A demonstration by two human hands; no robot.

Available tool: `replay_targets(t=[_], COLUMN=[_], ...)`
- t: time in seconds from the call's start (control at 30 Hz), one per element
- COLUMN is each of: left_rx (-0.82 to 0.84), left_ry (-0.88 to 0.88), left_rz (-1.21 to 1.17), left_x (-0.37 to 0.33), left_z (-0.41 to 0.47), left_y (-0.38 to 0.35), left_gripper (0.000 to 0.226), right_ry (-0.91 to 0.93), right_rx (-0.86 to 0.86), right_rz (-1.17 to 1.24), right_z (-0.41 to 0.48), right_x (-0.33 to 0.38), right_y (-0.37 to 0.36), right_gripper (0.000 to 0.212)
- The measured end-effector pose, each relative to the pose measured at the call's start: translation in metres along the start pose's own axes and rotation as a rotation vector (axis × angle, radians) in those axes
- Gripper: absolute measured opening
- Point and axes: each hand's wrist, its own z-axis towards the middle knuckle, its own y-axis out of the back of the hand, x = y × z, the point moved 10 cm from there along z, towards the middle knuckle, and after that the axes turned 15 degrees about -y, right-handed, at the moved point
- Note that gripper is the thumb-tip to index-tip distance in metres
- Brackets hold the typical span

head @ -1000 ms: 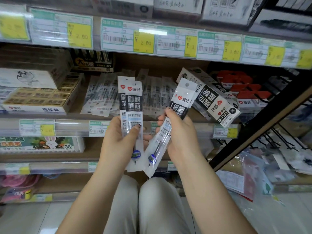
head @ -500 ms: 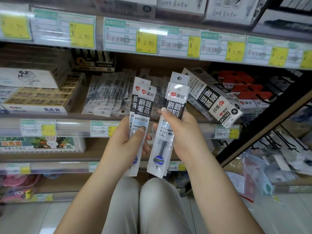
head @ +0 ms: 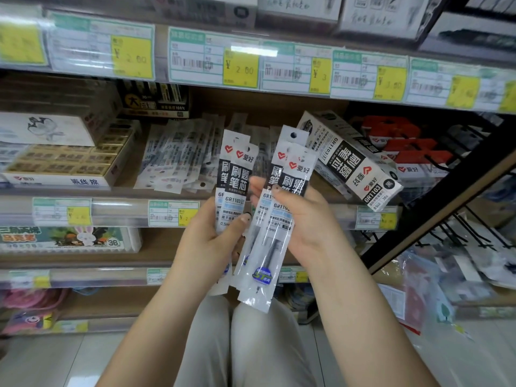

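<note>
While the person crouches before the shelf (head: 127, 174), the sorting of pen-refill packets looks roughly midway, by my reading. Middle tier: a refill carton (head: 351, 163) lies tilted at the right, behind the hands. A loose pile of packets (head: 181, 155) is fanned flat at centre, not squared up. Left hand (head: 206, 244) is in front of the shelf edge and grips the left pair of packets (head: 237, 174) upright, one overlapping the other, logos facing up. Right hand (head: 310, 227) is just beside it and grips the right pair of packets (head: 293, 174), which leans slightly rightward with its lower ends hanging above the knees (head: 245, 344). The pairs come very close at mid-height; cannot tell whether they touch. Fingers: the left thumb (head: 244, 219) presses across the front of its pair, the rest curled behind. The right fingertips (head: 275, 188) pinch their pair from the side. Done: four packets in hand, all faced the same way. Left: joining the pairs into one stack and placing it; the pile on the shelf is yet to be dealt with.
</note>
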Motion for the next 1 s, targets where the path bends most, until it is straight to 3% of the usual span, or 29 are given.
replay_targets(t=[0.27, 0.67, 1.0], left_rx=[0.133, 0.046, 0.018], left_ry=[0.233, 0.228, 0.341], left_rz=[-0.370, -0.382, -0.608], left_x=[0.013, 0.014, 0.018], left_z=[-0.012, -0.009, -0.017], left_y=[-0.026, -0.028, -0.039], left_gripper=[0.016, 0.016, 0.021], right_ry=[0.002, 0.078, 0.133], right_rx=[0.000, -0.098, -0.191], right_rz=[0.153, -0.045, -0.175], right_z=[0.001, -0.007, -0.010], right_x=[0.000, 0.004, 0.007], right_y=[0.006, 0.011, 0.014], right_gripper=[0.021, 0.020, 0.021])
